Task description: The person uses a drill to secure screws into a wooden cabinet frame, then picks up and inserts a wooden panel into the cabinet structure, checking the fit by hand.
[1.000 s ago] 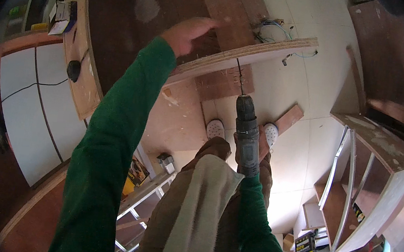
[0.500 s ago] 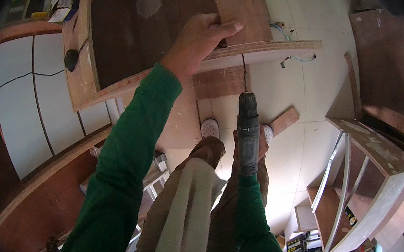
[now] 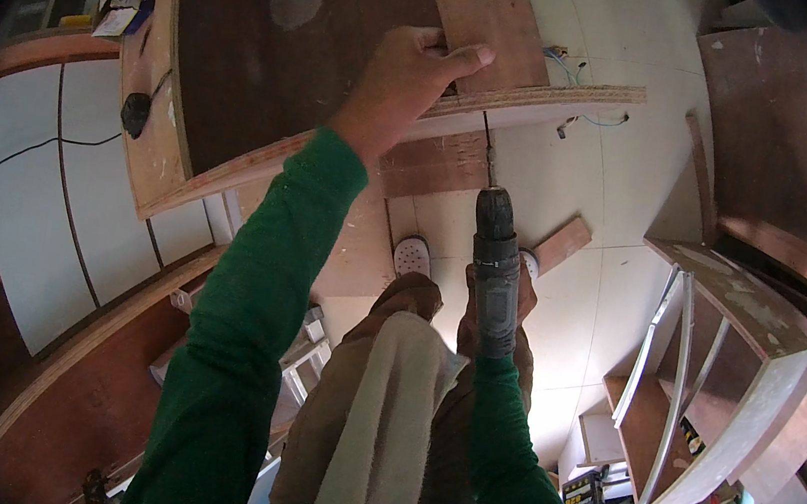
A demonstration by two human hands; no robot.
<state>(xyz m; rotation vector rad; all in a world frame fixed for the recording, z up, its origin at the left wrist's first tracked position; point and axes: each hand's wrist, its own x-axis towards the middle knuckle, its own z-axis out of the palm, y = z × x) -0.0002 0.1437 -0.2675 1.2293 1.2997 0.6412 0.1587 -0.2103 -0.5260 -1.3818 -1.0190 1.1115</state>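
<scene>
My left hand (image 3: 407, 76) is closed on a brown plywood board (image 3: 497, 27), its thumb lying along the face and its fingers curled behind, partly hidden. This board stands against the pale plywood edge (image 3: 554, 96) of an open cabinet box (image 3: 236, 60). Below that edge, my right hand (image 3: 522, 307) grips a dark power drill (image 3: 495, 283), which covers most of the fingers. A long thin drill bit (image 3: 488, 152) points away from me, its tip meeting the underside of the edge panel.
Thin wires (image 3: 596, 122) stick out from the floor beyond the panel. A loose wood offcut (image 3: 564, 244) lies near my right foot. On the right is a wooden frame cabinet (image 3: 731, 292); at left, white panels (image 3: 78, 192) with a black cord. A pale towel (image 3: 383, 421) hangs before me.
The view has shifted slightly. My left hand keeps its hold on the board, and the drill stays at the panel with little visible movement.
</scene>
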